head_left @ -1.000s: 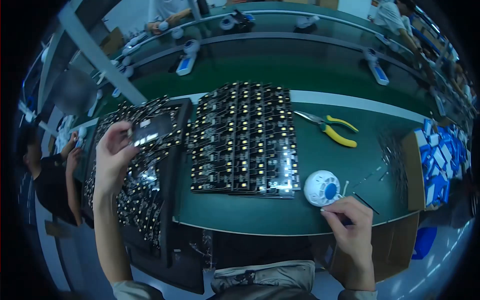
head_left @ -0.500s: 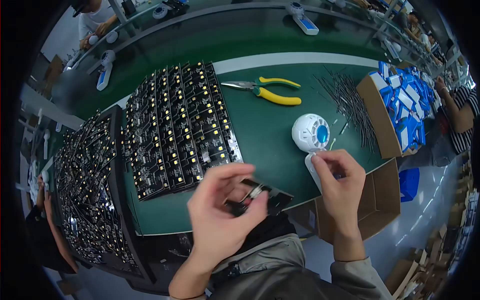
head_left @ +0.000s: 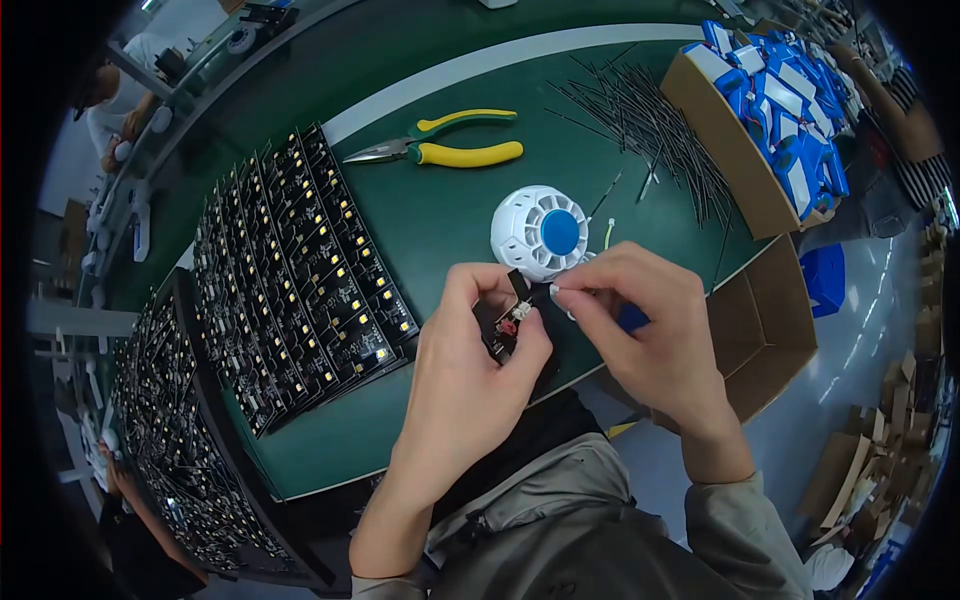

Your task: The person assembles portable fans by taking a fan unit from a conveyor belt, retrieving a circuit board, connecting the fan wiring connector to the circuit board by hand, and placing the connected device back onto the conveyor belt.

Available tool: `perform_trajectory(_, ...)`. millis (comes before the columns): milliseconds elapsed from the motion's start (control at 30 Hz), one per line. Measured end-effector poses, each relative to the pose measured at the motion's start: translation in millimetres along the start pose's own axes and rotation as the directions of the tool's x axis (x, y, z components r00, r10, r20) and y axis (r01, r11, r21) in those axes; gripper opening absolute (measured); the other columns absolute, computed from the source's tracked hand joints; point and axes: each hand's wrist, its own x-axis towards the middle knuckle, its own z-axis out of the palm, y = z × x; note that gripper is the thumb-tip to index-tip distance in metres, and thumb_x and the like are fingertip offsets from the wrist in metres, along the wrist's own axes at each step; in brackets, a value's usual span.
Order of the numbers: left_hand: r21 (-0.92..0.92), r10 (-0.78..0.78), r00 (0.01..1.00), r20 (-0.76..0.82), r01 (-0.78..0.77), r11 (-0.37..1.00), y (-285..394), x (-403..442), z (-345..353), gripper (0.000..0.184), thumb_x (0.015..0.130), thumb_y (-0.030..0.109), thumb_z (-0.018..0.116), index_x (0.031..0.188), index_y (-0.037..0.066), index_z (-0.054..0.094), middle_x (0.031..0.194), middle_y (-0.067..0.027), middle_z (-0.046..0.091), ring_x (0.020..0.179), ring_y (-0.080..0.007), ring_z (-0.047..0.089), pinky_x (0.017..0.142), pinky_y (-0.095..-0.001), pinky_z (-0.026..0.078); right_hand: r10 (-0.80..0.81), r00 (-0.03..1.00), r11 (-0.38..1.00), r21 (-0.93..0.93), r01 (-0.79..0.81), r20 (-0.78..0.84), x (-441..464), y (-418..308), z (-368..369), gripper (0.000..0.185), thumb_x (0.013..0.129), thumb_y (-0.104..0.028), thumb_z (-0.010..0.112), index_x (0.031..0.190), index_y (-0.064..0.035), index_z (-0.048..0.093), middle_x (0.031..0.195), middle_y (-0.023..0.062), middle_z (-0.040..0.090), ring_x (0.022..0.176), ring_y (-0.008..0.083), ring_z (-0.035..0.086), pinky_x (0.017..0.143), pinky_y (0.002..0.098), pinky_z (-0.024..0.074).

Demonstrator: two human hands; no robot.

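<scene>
My left hand [head_left: 455, 365] is closed around a small black circuit board [head_left: 507, 328] that carries white and red connectors. Thumb and forefinger of my right hand [head_left: 650, 335] pinch a tiny white plug [head_left: 556, 291], close to the board's right side; whether the two touch I cannot make out. Just beyond my fingers lies a white round-headed device [head_left: 520, 240] with a vented, blue-centred face. Its lower part is mostly hidden by my hands.
Flat sheets of black LED boards [head_left: 290, 270] lie at left, beside a tray of loose boards [head_left: 190, 430]. Yellow-green pliers [head_left: 465, 154] and dark cable ties [head_left: 650, 125] lie farther back. Blue battery packs [head_left: 790, 110] fill a carton; an open cardboard box [head_left: 770, 340] stands lower right.
Both hands have come together in front of the white device, the left bringing the circuit board. My right hand has moved from the device's handle to the small plug. The view has shifted.
</scene>
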Motion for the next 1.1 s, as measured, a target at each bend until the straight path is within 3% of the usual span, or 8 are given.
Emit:
perform_trajectory(33,0.098,0.096,0.995,-0.024,-0.093,0.991,0,1,1,0.027,0.089,0.001,0.068,0.113,-0.001,0.055,0.089,-0.0047,0.063,0.076,-0.0057,0.059,0.064,-0.022,0.047,-0.06,0.998,0.998,-0.008,0.06,0.018,-1,1,1,0.012,0.082,0.004,0.073,0.093,-0.0004,0.071,0.081,0.0078,0.066,0.061,0.0121,0.058,0.056,0.025,0.0447)
perform_trajectory(167,0.232,0.012,0.998,0.068,-0.028,0.972,13,2,2,0.027,0.085,0.0,0.07,0.109,-0.002,0.058,0.088,-0.0071,0.063,0.073,-0.0068,0.059,0.062,-0.0232,0.047,-0.148,0.989,0.989,-0.012,0.148,-0.01,-3,9,2,0.015,0.081,0.006,0.073,0.093,-0.0011,0.071,0.083,0.0074,0.066,0.06,0.0114,0.057,0.054,0.0252,0.0436)
perform_trajectory(233,0.32,0.232,0.973,0.0,-0.22,0.922,8,3,6,0.022,0.084,-0.001,0.071,0.104,-0.003,0.062,0.088,-0.0085,0.062,0.071,-0.0083,0.059,0.061,-0.0238,0.047,-0.158,0.987,0.986,-0.065,0.156,-0.027,-4,7,0,0.016,0.08,0.007,0.073,0.094,-0.0019,0.071,0.085,0.007,0.066,0.059,0.0104,0.057,0.051,0.0236,0.0421)
perform_trajectory(367,0.294,0.32,0.944,-0.079,-0.285,0.912,5,5,13,0.018,0.082,-0.001,0.071,0.099,-0.003,0.065,0.088,-0.0089,0.062,0.069,-0.0098,0.058,0.06,-0.0235,0.046,-0.169,0.985,0.98,-0.113,0.163,-0.047,-4,2,-2,0.016,0.08,0.006,0.073,0.093,-0.0025,0.07,0.086,0.0068,0.066,0.057,0.0096,0.057,0.05,0.0231,0.0419)
perform_trajectory(433,0.314,0.349,0.934,-0.073,-0.311,0.897,5,5,14,0.021,0.08,-0.004,0.074,0.1,-0.004,0.066,0.09,-0.014,0.063,0.069,-0.0235,0.066,0.061,-0.0329,0.053,-0.164,0.985,0.975,-0.158,0.155,-0.05,-4,1,-2,0.016,0.079,0.005,0.074,0.093,-0.0031,0.07,0.086,0.0066,0.066,0.056,0.01,0.058,0.049,0.0235,0.0436)
perform_trajectory(767,0.351,0.402,0.913,-0.071,-0.354,0.867,6,5,15,0.022,0.08,-0.005,0.073,0.101,-0.005,0.066,0.093,-0.0136,0.062,0.069,-0.0211,0.065,0.058,-0.0297,0.052,-0.19,0.979,0.957,-0.236,0.169,-0.071,-7,-8,0,0.016,0.08,0.003,0.075,0.093,-0.0023,0.069,0.086,0.0077,0.066,0.062,0.0141,0.065,0.054,0.0255,0.0509)
perform_trajectory(933,0.47,0.531,0.847,-0.039,-0.453,0.758,9,4,16,0.027,0.078,-0.007,0.073,0.104,-0.004,0.067,0.094,-0.0125,0.06,0.073,-0.0256,0.064,0.062,-0.0336,0.052,-0.227,0.972,0.917,-0.351,0.191,-0.062,-6,-16,0,0.016,0.078,0.003,0.075,0.091,-0.0017,0.068,0.085,0.0091,0.066,0.067,0.0223,0.067,0.056,0.0302,0.0531)
perform_trajectory(1100,0.475,0.496,0.867,0.048,-0.457,0.752,16,4,8,0.031,0.076,-0.006,0.074,0.107,-0.003,0.067,0.095,-0.0123,0.058,0.076,-0.0278,0.062,0.065,-0.0365,0.051,-0.23,0.973,0.885,-0.413,0.213,0.009,-2,-18,-6,0.015,0.076,0.004,0.074,0.089,-0.0018,0.067,0.084,0.0099,0.066,0.071,0.026,0.067,0.061,0.0329,0.0537)
